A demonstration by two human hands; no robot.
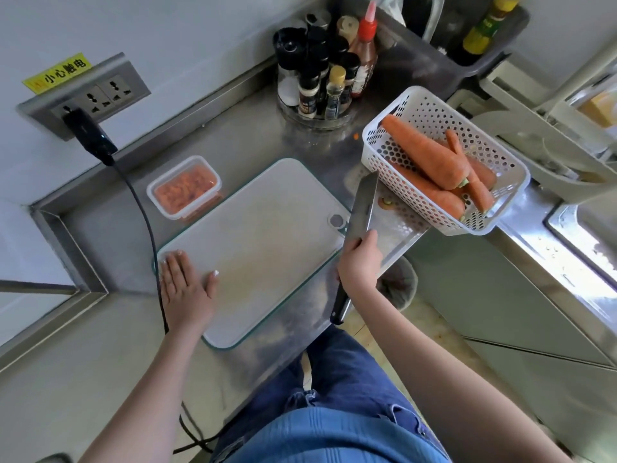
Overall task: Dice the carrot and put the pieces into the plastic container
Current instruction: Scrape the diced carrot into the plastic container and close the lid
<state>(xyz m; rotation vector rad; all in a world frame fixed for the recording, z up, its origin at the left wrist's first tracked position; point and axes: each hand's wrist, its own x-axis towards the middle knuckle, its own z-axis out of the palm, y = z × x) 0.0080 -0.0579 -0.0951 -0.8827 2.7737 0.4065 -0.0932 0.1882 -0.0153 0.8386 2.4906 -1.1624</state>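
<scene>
Several whole carrots [430, 155] lie in white basket [500, 195] at right of bench [240, 135]. Tub [184, 187] of diced carrot sits beside board [253, 242], far-left corner. Left hand [187, 289] flat on board, fingers spread. Right hand [362, 259] grips knife [362, 208], blade pointing toward basket.

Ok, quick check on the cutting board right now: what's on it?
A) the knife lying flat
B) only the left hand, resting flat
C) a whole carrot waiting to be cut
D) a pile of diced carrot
B: the left hand lies flat on the bare cutting board; the whole carrots are in the white basket, the dice in the plastic container, and the right hand holds the knife off the board's edge.
</scene>
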